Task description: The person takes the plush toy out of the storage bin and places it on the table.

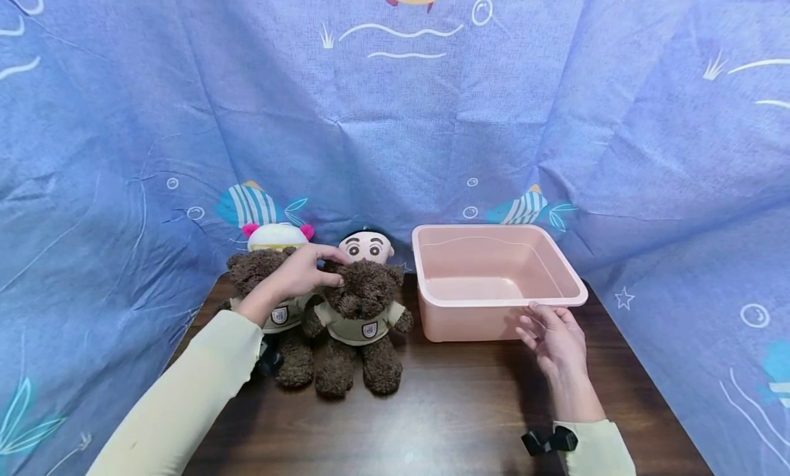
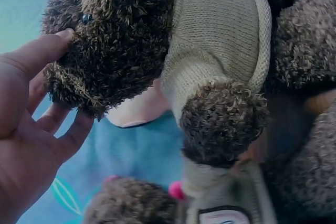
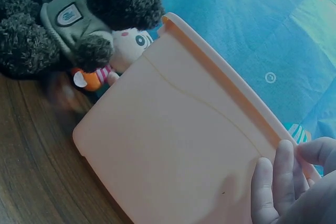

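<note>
My left hand (image 1: 299,274) grips the head of a brown teddy bear (image 1: 352,325) that wears a beige knitted shirt with a badge. In the left wrist view the thumb (image 2: 44,51) presses beside the bear's eye, and the other fingers curl behind its head. This bear sits upright on the table, to the left of a pink plastic bin (image 1: 469,323). At the bin's near right side, my right hand (image 1: 558,339) pinches the rim, thumb over the edge and fingers against the outer wall. No object shows inside the bin.
A second brown bear (image 1: 295,356) in a matching shirt sits at the left, partly behind my left arm. Behind the bears stand a doll (image 1: 367,243) with large eyes and a white-headed plush toy (image 1: 274,236) with pink ears. Blue patterned cloth (image 1: 395,133) surrounds the dark wooden table (image 1: 432,407).
</note>
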